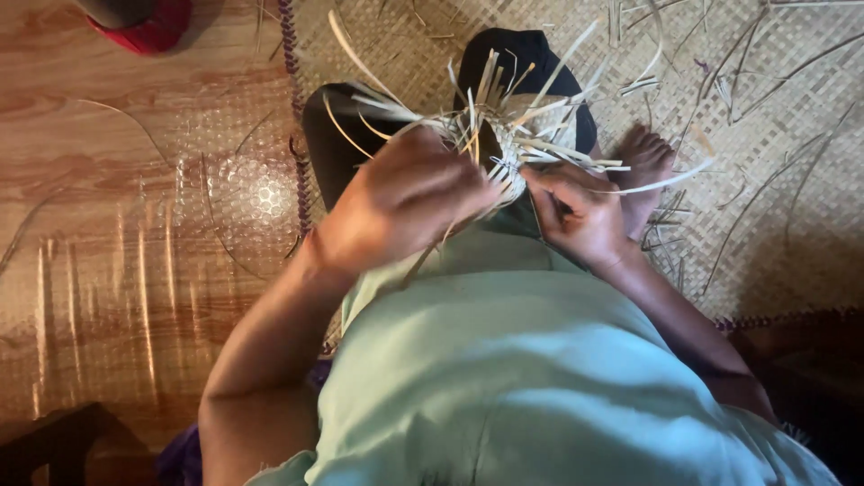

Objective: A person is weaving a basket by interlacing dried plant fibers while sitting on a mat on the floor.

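Sitting over the person's lap, a small half-woven basket (506, 155) of pale strips is caught between both hands, close above the knees in dark trousers (337, 148). The left hand (405, 202) comes in from the left with its grip curled tightly on the basket's near-left side, fingers folded onto the woven wall and hiding much of it. The right hand (576, 211) meets the piece from the right, its grip pinching a strip at the woven rim, thumb and fingertips pressed together. So the basket lies between the two grips, touching both, slightly beyond the knuckles. Its loose strip ends (558, 148) fan outward and away from the body, most pointing up and to the right in the view, a few long ones curving left. Underneath, a woven mat (774, 108) covers the floor; a bare foot (646, 162) rests just right of the basket, and a red object (144, 25) lies well apart on the wooden floor (99, 180)
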